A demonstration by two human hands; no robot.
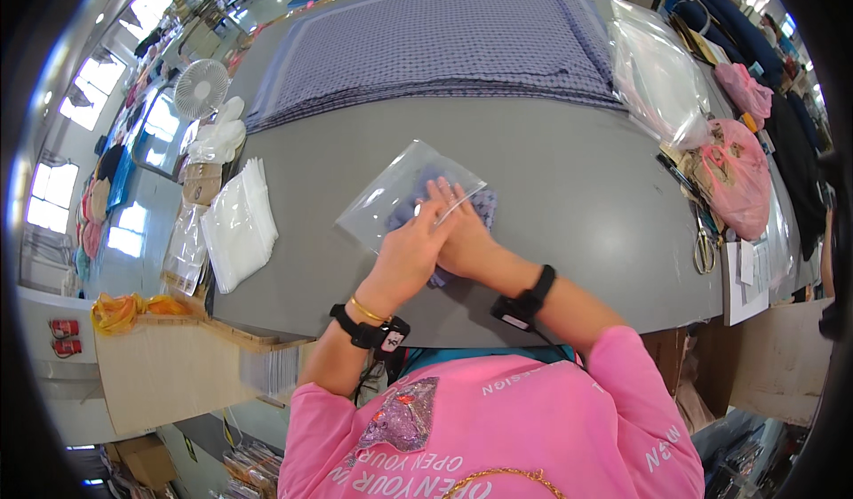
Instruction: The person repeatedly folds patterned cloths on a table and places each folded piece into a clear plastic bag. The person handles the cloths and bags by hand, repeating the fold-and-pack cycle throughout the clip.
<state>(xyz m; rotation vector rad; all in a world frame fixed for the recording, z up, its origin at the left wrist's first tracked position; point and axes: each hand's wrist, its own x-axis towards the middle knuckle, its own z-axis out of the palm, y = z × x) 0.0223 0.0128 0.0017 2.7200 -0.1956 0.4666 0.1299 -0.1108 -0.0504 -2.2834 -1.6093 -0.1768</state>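
Note:
A clear plastic bag lies tilted on the grey table, with folded blue-purple patterned cloth partly inside it and partly out at the right. My left hand is at the bag's opening edge, its fingers bent at the film; whether they pinch it is hard to tell. My right hand lies flat on the cloth, its fingers reaching under the film into the bag. The two hands touch and overlap. A wide stack of patterned cloth lies flat beyond them.
At the left are a pile of white bags and a small fan. Clear plastic bags lie at the back right. Scissors, pens and a pink plastic bag sit along the right edge. A cardboard box stands below the table's right edge.

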